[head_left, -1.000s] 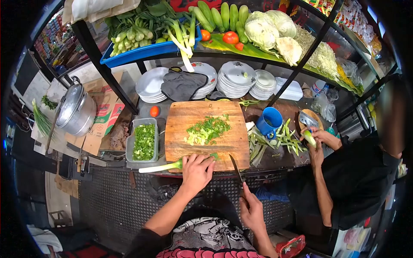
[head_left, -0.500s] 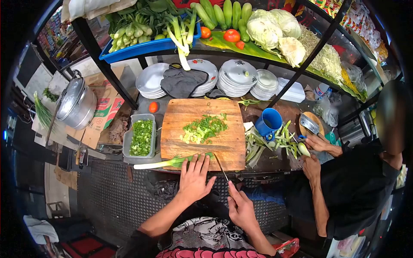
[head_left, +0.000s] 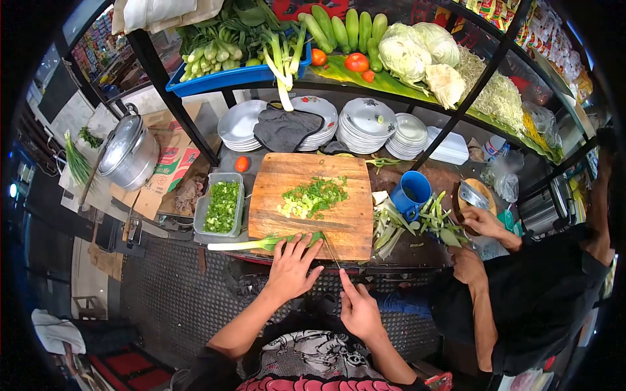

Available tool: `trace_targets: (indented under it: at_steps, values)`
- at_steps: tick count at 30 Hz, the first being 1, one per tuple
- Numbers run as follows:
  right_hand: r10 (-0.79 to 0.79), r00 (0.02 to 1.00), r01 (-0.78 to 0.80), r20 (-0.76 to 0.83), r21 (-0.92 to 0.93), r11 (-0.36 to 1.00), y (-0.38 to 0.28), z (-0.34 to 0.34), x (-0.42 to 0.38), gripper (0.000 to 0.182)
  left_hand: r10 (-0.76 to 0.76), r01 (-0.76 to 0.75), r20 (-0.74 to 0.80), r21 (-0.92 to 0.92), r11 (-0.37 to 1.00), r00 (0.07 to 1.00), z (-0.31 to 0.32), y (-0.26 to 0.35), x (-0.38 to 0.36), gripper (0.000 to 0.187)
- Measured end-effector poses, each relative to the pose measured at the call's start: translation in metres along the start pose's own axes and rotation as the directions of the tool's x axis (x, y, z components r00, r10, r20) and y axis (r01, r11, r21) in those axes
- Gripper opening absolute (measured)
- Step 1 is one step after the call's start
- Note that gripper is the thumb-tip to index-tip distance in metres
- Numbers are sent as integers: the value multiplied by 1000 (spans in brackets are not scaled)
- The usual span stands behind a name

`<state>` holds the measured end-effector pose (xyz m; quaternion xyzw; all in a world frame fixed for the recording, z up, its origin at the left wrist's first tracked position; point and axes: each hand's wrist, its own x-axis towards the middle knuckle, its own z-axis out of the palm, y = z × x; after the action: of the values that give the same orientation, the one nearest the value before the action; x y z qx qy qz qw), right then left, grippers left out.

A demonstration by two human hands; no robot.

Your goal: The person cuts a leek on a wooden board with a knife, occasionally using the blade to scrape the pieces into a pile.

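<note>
A leek (head_left: 240, 246) lies along the near edge of the wooden cutting board (head_left: 270, 171), its white end sticking out past the board's left side. My left hand (head_left: 292, 266) presses its green part down with the fingertips. In my right hand (head_left: 362, 311) is a knife (head_left: 332, 252), gripped by the handle. The blade's tip rests at the leek's green end, close to my left fingers. Chopped leek (head_left: 316, 197) is heaped in the middle of the board. A clear plastic tub (head_left: 196, 215) of chopped greens (head_left: 223, 207) stands to the left.
At right, another person's hands (head_left: 471, 262) handle a pale green vegetable. Trimmings (head_left: 389, 229) and a blue mug (head_left: 412, 193) lie right of the board. Plates (head_left: 367, 124) stand in stacks behind. A tomato (head_left: 242, 164) sits near the tub. Overhead is a shelf of vegetables.
The view has shifted slightly, moving the board a little rightward. My right hand and knife have come slightly closer to my left hand. The other person's hands have shifted around their vegetable.
</note>
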<state>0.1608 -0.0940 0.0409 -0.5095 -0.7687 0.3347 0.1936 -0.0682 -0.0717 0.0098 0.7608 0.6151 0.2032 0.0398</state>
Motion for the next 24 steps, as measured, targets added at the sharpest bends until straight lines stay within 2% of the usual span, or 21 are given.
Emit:
trace_targets:
  at_steps: [8, 11, 14, 20, 24]
  values:
    - [-8, 1000, 9, -9, 48, 999, 4, -1, -3, 66, -10, 9, -20, -15, 1000, 1000, -1, 1, 3, 62]
    - [-44, 999, 45, -9, 21, 999, 5, 1, 1, 65, -7, 7, -27, -6, 1000, 1000, 0, 2, 3, 62]
    - [-3, 1000, 3, 10, 17, 1000, -2, 0, 8, 64, -11, 11, -31, -5, 1000, 999, -1, 2, 4, 61]
    - [-97, 995, 96, -7, -72, 993, -2, 5, 20, 68, -32, 32, -17, -7, 999, 999, -3, 4, 7, 60]
    - [-54, 999, 54, 3, -110, 992, -1, 5, 15, 69, -38, 38, -21, -7, 999, 999, -2, 5, 8, 61]
